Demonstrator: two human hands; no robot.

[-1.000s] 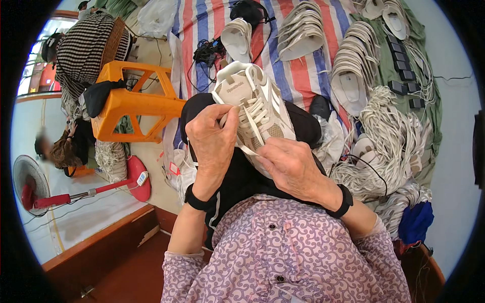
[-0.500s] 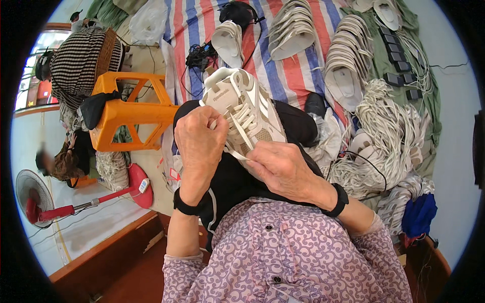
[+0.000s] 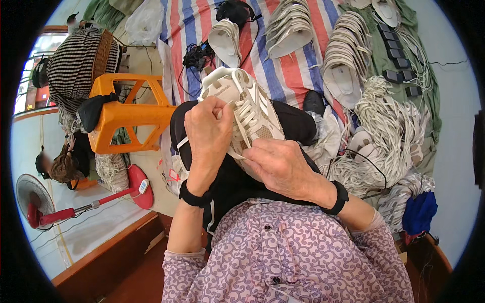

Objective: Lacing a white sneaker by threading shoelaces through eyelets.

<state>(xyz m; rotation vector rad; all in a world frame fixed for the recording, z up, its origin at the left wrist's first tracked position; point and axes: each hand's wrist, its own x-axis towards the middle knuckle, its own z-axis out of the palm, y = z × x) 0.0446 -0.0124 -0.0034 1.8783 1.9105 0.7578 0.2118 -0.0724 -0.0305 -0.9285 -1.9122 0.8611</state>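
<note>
There's one laced sneaker (image 3: 260, 107), one fan (image 3: 55, 217), two wristbands (image 3: 196, 196).

At frame centre, the left hand (image 3: 208, 132) points upward, curled; the right hand (image 3: 278, 162) pinches, angled toward upper left.

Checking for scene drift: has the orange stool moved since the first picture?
No: the orange stool keeps its place relative to the red fan base; the whole view shifted.

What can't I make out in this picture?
All in the head view:
Left hand: some fingertips hidden behind its knuckles.
Shoe: toe partly covered by the right hand.
Person at far left: face blurred.
White shoe pieces, top right: cut off by the upper edge.
</note>
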